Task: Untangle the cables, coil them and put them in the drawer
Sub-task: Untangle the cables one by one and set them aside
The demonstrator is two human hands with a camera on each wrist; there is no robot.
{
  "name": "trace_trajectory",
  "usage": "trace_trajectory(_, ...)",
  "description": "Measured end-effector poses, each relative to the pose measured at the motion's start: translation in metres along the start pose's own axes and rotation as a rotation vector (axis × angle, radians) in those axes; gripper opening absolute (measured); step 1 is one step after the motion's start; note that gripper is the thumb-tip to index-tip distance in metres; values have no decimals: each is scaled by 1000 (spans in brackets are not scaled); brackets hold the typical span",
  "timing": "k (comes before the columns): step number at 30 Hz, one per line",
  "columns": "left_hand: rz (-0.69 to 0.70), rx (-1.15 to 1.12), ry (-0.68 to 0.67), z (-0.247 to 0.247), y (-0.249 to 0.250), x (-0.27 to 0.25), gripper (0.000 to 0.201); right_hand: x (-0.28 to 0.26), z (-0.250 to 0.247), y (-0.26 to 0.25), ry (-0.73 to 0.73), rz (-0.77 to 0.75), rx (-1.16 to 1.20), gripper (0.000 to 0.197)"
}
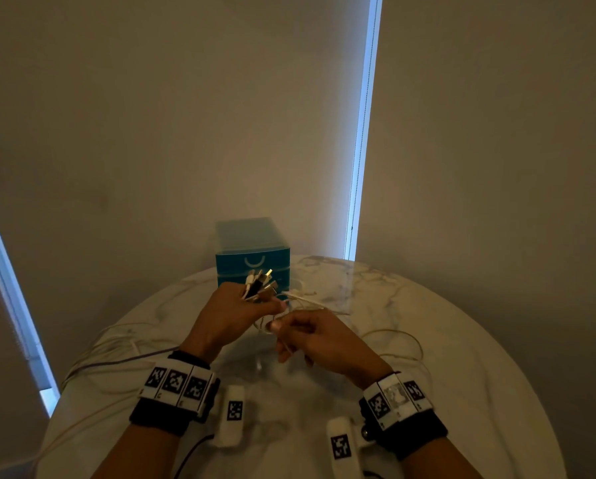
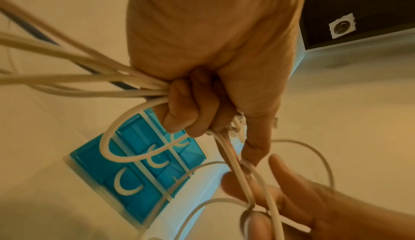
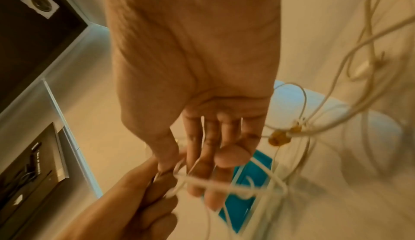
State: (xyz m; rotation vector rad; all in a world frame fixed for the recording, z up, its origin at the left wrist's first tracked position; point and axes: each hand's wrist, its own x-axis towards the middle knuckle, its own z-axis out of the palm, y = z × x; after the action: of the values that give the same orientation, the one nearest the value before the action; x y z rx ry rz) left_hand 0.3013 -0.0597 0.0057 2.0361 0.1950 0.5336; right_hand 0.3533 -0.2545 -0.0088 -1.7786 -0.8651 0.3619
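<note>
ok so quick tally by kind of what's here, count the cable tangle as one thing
hands: 2, left hand and right hand, both holding cable
cable tangle: 1, single strands too knotted to count
blue drawer unit: 1
marble table: 1
total: 5

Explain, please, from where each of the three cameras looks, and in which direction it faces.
Head: worn on the head, looking forward and down at the marble table; both forearms, left hand and right hand show.
Left wrist: looks along the left hand gripping the cable bundle; right hand fingers show below.
Right wrist: looks along the right hand, cables across its fingers; the left hand shows below.
Shared: all three views show the blue drawer unit and white cables.
</note>
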Motion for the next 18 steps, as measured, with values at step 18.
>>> trace_trajectory(18,-81,230,-99,-1,1,-2,13,6,-18,10,455,-247,99,18)
